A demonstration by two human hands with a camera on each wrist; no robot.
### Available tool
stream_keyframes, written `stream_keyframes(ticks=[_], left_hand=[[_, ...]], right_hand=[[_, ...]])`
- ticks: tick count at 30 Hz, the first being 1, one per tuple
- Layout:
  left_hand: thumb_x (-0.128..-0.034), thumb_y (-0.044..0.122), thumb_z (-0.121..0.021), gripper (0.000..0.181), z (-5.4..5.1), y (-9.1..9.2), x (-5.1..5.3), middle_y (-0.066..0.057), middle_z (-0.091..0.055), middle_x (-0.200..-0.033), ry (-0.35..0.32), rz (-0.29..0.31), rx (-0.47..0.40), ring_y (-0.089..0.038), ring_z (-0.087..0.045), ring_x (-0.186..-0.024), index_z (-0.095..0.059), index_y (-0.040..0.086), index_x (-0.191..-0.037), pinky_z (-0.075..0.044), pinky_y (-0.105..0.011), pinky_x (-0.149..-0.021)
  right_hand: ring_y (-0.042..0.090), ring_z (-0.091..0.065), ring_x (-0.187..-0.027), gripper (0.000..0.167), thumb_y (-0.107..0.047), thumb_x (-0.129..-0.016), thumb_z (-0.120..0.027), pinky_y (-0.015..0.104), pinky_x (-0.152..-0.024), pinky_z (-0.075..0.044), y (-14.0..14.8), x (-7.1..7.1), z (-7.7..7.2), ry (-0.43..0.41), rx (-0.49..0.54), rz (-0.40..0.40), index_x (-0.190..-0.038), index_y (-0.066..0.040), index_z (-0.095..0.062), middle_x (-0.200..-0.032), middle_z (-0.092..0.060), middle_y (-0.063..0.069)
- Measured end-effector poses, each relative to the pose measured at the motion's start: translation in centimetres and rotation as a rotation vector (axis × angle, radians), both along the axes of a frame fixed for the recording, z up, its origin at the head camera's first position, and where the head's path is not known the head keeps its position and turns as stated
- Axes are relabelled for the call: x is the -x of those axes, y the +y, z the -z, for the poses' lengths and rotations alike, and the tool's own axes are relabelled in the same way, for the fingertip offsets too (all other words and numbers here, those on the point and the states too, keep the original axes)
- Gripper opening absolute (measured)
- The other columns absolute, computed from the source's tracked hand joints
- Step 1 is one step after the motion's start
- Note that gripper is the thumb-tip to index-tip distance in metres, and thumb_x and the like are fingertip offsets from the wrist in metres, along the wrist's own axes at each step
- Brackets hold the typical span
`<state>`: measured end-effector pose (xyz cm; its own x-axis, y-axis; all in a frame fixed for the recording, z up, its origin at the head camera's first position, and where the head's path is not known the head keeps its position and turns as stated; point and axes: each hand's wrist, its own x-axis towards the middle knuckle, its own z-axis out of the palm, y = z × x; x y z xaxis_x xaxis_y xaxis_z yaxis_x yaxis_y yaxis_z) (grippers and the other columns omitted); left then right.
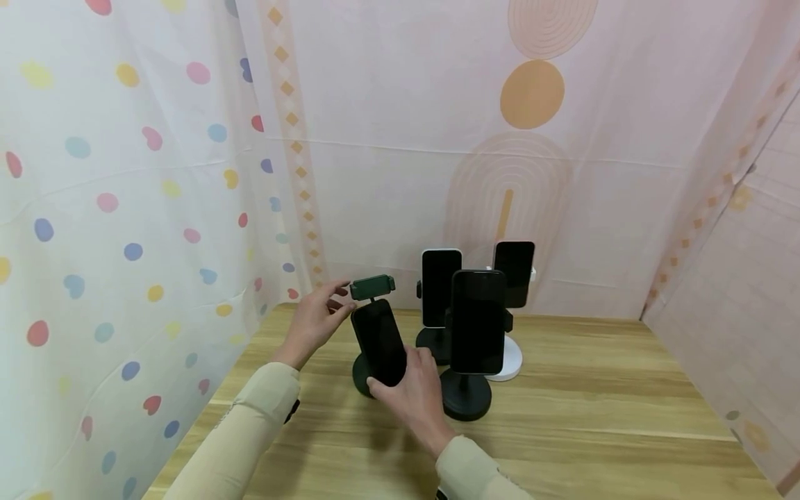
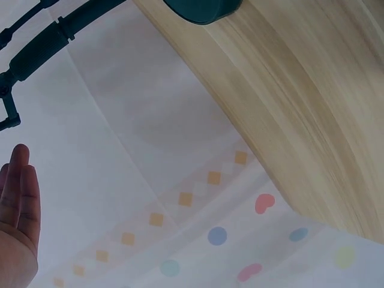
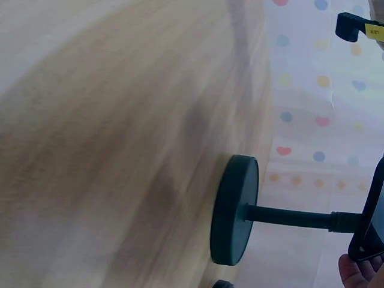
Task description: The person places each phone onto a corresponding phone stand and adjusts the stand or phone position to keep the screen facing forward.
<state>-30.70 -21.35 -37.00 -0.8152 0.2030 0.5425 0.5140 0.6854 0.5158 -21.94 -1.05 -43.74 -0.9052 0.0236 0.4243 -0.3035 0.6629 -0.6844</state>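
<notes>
My right hand (image 1: 417,401) grips the lower end of a black smartphone (image 1: 378,342), its thumb at the near edge and its fingers at the right side. The phone tilts in front of a dark green phone stand, with the clamp (image 1: 373,287) showing above it. In the right wrist view the stand's round base (image 3: 235,210) and thin pole stand on the table. My left hand (image 1: 317,321) is just left of the clamp; in the left wrist view its fingers are extended, a little apart from the stand's arm (image 2: 39,55).
Right of my hands, a large black phone (image 1: 478,323) sits on a black stand (image 1: 465,396). Behind it are a white-edged phone (image 1: 441,288) on a black stand and another phone (image 1: 515,271) on a white stand (image 1: 509,361). Patterned curtains (image 1: 387,194) surround the wooden table (image 1: 594,403).
</notes>
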Motion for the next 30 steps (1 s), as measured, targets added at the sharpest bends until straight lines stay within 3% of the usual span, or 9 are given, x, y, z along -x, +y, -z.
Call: stream_keyframes(ticks=[17, 24, 30], left_hand=[[-0.0901, 0.0, -0.071, 0.038, 0.1, 0.3, 0.0, -0.017, -0.064, -0.121, 0.152, 0.026, -0.011, -0.028, -0.071, -0.086, -0.062, 0.003, -0.127, -0.057, -0.043, -0.076], [-0.0899, 0.001, -0.071, 0.04, 0.5, 0.5, 0.2, -0.017, -0.064, -0.122, 0.195, 0.029, -0.003, -0.026, -0.072, -0.085, -0.062, 0.004, -0.128, -0.057, -0.042, -0.076], [-0.0876, -0.004, -0.071, 0.04, 0.7, 0.6, 0.4, -0.017, -0.064, -0.121, 0.284, 0.036, -0.016, -0.026, -0.072, -0.083, -0.063, 0.002, -0.126, -0.057, -0.041, -0.072]], right_hand=[[0.027, -0.054, -0.105, 0.071, -0.049, -0.078, -0.079, 0.045, -0.088, -0.048, -1.6, 2.6, -2.5, 0.037, 0.083, -0.012, -0.128, -0.004, -0.06, -0.117, -0.057, 0.012], [0.026, -0.054, -0.098, 0.064, -0.043, -0.076, -0.082, 0.043, -0.083, -0.048, -2.4, 3.9, -3.3, 0.106, 0.098, 0.014, -0.123, -0.004, -0.063, -0.108, -0.059, 0.011], [0.027, -0.056, -0.095, 0.063, -0.043, -0.077, -0.081, 0.043, -0.082, -0.049, -3.0, 4.8, -3.8, 0.106, 0.108, 0.027, -0.122, -0.003, -0.064, -0.11, -0.058, 0.012]])
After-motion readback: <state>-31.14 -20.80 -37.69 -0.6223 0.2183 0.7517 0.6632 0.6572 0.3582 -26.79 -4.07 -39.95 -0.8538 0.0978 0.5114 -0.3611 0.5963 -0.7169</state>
